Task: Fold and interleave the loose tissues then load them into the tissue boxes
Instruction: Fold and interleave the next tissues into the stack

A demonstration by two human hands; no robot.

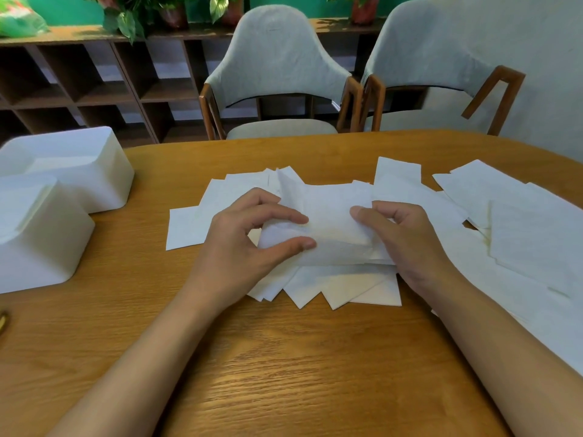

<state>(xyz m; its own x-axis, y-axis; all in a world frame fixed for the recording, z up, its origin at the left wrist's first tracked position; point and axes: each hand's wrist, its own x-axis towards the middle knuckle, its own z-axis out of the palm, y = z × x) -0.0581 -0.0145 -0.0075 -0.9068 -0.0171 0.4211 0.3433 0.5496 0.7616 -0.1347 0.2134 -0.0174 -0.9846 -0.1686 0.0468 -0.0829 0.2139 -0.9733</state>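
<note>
A folded white tissue stack (331, 228) lies on a spread of loose tissues (334, 285) in the middle of the wooden table (284, 357). My left hand (246, 244) pinches the stack's left end between thumb and fingers. My right hand (400, 234) grips its right end, thumb on top. One tissue flap (291, 190) stands up behind the left fingers. Two white tissue boxes sit open side up at the left: the near box (38, 247) and the far box (94, 171), both with tissues inside.
More loose tissues (520, 234) cover the table's right side, running off the right edge. Two grey chairs (277, 74) stand behind the table's far edge. A dark shelf unit (94, 86) with plants is further back. A small brass-coloured object (3, 321) shows at the left edge.
</note>
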